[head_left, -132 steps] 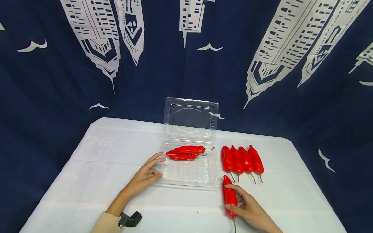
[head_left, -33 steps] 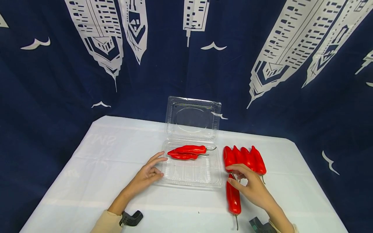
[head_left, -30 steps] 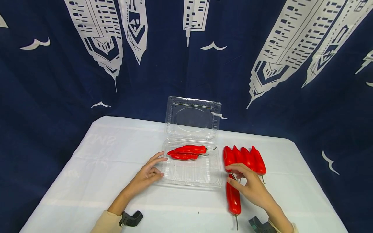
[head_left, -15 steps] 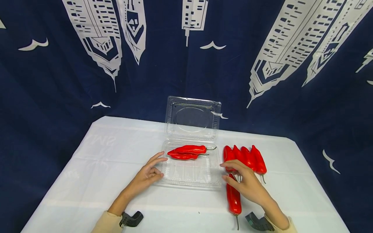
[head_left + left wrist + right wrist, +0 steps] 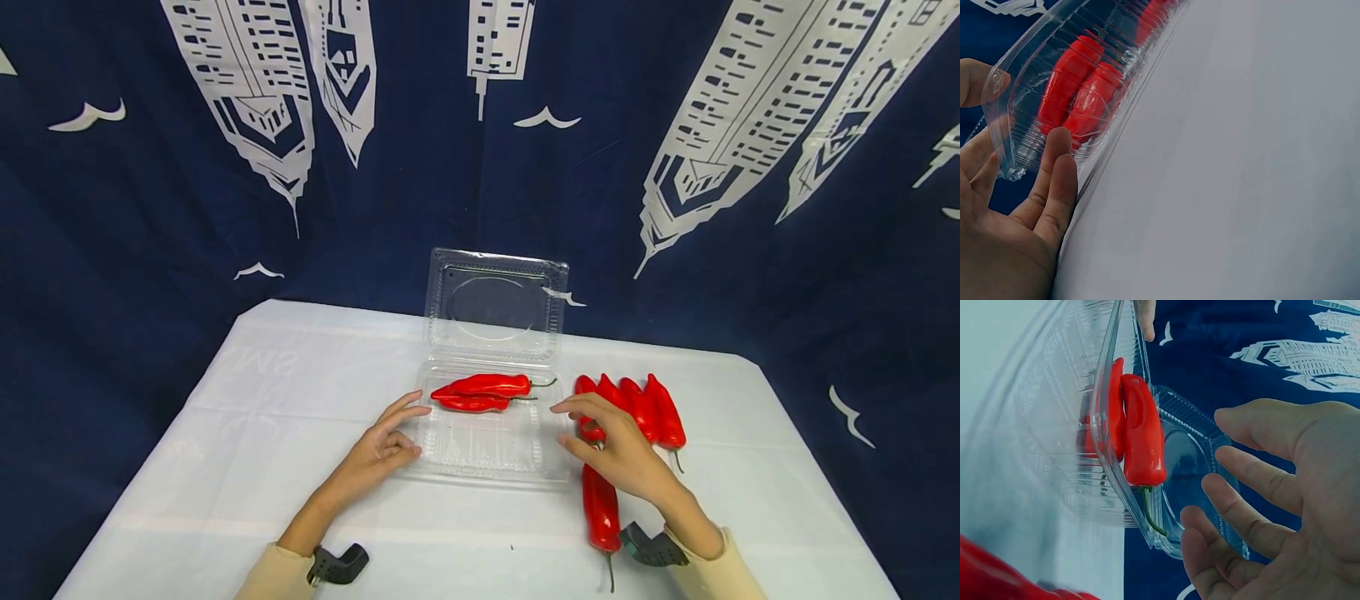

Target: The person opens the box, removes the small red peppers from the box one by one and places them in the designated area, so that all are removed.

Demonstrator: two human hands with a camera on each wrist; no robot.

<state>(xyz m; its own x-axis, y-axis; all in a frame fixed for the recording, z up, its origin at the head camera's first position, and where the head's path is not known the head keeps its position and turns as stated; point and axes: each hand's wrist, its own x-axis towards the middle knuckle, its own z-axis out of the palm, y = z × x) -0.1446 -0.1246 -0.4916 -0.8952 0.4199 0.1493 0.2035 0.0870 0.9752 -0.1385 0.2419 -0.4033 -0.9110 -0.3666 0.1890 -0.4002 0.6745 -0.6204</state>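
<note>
Two red peppers lie side by side at the back of a clear plastic clamshell container, whose lid stands raised behind it. My left hand rests at the container's left edge; in the left wrist view its extended fingers touch the plastic side. My right hand hovers by the container's right edge with spread, slightly bent fingers and holds nothing; the right wrist view shows a gap between it and the peppers. Under the right hand and wrist, a single red pepper lies on the table, its tip hidden.
To the right of the container, several red peppers lie in a row, partly hidden by my right hand. A white cloth covers the table. Behind it hangs a dark blue curtain printed with white buildings and birds.
My right hand has let go of the single pepper, which stays on the table, and has moved up and left to the container's right edge. My left hand has hardly moved.
</note>
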